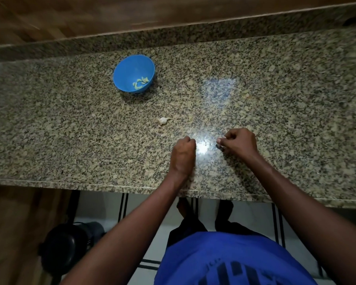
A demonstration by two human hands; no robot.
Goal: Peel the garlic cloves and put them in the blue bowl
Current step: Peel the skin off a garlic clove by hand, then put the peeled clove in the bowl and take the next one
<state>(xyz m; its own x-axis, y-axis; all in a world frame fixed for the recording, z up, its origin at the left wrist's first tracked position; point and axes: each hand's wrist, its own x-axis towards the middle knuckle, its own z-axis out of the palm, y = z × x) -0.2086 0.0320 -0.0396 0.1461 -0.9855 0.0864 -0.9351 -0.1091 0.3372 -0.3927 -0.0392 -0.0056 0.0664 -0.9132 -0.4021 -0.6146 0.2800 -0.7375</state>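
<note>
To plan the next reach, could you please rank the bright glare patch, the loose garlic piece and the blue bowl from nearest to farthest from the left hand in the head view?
From the left hand:
1. Bright glare patch, just to its right on the counter.
2. Loose garlic piece, ahead and slightly left.
3. Blue bowl, far ahead to the left, holding peeled cloves.

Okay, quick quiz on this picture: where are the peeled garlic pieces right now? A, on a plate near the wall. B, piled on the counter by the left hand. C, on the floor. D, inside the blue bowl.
D: the pale yellowish peeled garlic pieces lie at the bottom of the blue bowl, which stands on the granite counter.
</note>
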